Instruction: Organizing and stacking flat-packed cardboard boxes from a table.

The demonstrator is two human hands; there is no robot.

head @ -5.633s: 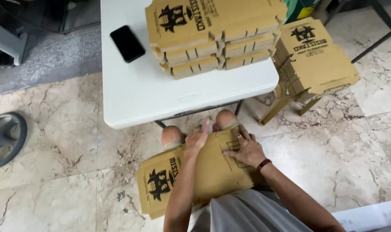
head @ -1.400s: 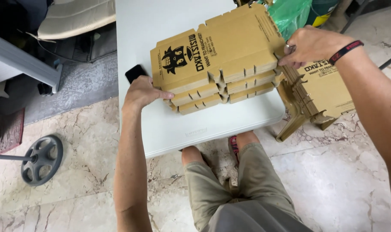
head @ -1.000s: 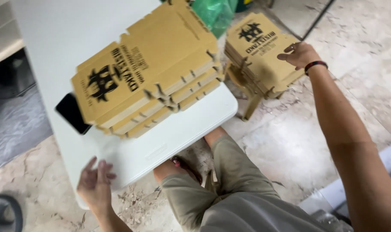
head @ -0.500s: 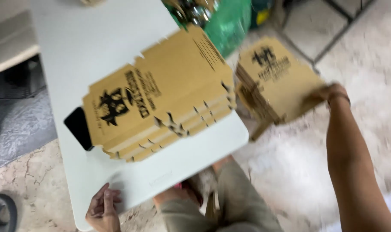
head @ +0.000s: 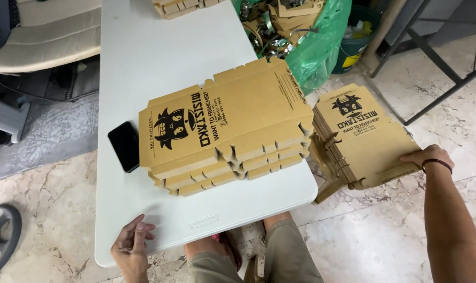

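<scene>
Our right hand (head: 424,156) grips the near corner of the flat cardboard box blanks (head: 361,133) stacked off the white folding table's (head: 159,52) right edge, our left hand (head: 130,243) rests open-fingered on its near edge; we judge a one-corner pull could fan that stack onto the floor

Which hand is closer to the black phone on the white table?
Left. The left hand rests at the table's near edge, just below the black phone. The right hand touches the flat boxes stacked beside the table.
</scene>
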